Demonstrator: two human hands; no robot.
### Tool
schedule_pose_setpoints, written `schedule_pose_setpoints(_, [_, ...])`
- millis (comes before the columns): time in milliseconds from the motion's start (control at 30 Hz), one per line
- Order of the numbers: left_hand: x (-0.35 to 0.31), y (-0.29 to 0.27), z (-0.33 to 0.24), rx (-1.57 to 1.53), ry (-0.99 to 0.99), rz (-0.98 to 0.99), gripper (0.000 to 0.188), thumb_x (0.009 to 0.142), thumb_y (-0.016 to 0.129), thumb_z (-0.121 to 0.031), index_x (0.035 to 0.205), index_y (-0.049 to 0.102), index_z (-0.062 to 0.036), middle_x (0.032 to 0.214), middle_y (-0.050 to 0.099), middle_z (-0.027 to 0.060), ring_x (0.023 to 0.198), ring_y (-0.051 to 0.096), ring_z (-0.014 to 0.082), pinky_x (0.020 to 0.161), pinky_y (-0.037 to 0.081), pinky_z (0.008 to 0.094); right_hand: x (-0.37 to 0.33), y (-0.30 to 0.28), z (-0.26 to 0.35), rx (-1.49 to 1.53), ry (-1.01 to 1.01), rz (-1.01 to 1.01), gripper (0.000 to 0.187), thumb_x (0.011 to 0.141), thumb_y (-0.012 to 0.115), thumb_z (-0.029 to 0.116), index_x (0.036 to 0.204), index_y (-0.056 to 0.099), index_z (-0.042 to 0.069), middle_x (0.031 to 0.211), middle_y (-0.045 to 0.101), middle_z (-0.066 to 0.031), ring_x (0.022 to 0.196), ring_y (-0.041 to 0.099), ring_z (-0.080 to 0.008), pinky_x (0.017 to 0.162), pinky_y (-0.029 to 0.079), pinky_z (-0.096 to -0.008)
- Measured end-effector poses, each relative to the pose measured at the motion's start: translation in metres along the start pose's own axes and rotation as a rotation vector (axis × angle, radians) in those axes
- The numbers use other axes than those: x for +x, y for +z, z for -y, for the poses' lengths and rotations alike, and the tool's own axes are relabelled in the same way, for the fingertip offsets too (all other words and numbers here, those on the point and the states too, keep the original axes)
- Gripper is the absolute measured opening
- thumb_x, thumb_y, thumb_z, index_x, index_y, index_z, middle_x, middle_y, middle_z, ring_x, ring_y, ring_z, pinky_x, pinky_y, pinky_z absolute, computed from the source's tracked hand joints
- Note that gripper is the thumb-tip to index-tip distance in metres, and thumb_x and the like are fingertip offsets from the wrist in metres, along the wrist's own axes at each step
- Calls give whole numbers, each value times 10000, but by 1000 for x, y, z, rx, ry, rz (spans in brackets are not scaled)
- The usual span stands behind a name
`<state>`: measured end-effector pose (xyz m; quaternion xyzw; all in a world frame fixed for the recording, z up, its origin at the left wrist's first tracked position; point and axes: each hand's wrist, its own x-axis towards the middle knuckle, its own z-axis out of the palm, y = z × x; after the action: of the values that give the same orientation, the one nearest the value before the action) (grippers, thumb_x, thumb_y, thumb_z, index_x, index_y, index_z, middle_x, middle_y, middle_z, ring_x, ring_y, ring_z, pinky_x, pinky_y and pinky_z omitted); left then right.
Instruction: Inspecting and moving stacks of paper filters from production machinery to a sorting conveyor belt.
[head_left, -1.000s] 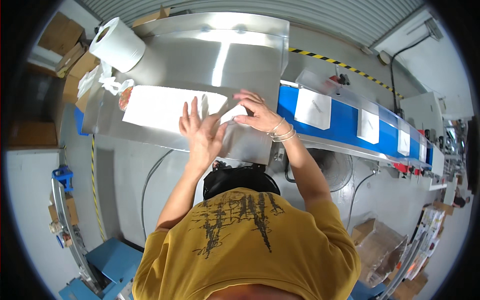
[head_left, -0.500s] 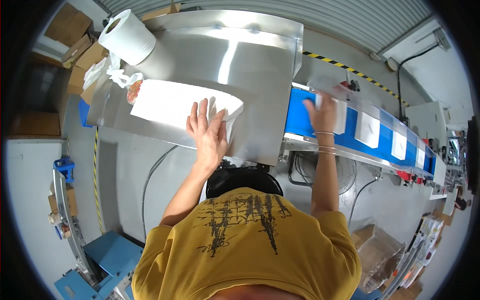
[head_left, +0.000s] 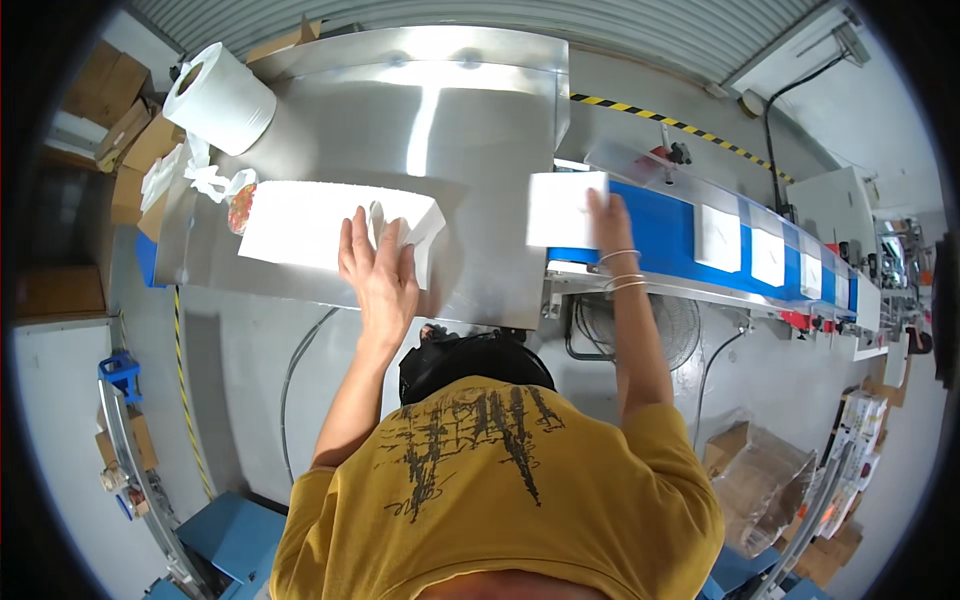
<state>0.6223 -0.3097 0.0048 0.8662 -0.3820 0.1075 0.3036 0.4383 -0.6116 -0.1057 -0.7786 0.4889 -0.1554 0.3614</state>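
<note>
A long row of white flat pieces [head_left: 300, 220], like packed paper squares or sleeves, lies on the steel table. My left hand [head_left: 378, 275] rests on its right end, fingers stretched out and touching the leaning end pieces. To the right, my right hand [head_left: 612, 225] grips one white square piece [head_left: 560, 210] by its right edge, fingers partly hidden. That piece spans the gap between the table and the near end of a blue conveyor belt [head_left: 665, 225]. Further along the belt lie several similar white squares [head_left: 718, 238], spaced apart.
A big white roll [head_left: 220, 100] stands at the table's [head_left: 480, 130] back left, beside crumpled white plastic and a red patterned item [head_left: 241, 208]. Clear guards [head_left: 690, 190] line the belt's far side. Below it sits a round fan [head_left: 665, 330]. Cardboard boxes [head_left: 150, 150] are at the left.
My right hand has moved left from over the belt to its near end, holding a white square there. White squares on the belt have shifted along. My left hand stays at the row's end.
</note>
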Motion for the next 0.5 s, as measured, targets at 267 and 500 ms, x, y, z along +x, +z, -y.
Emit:
schedule_pose_setpoints(267, [0, 4, -3, -58, 54, 14, 291, 768, 643, 16, 1037, 695, -81, 1442, 356, 180, 1351, 258, 422, 1078, 205, 547, -18, -17, 58, -167, -595, -114, 535, 746, 755, 278, 1175, 528, 52, 1224, 530, -191, 1105, 518, -359, 921, 437, -417])
schedule_pose_setpoints(500, [7, -11, 0, -86, 82, 92, 250, 760, 696, -57, 1007, 686, -89, 1487, 295, 183, 1391, 177, 433, 1083, 138, 578, -41, 74, 130, 70, -1092, 257, 448, 850, 689, 215, 1220, 511, 36, 1225, 532, -117, 1152, 499, -262, 978, 402, -349])
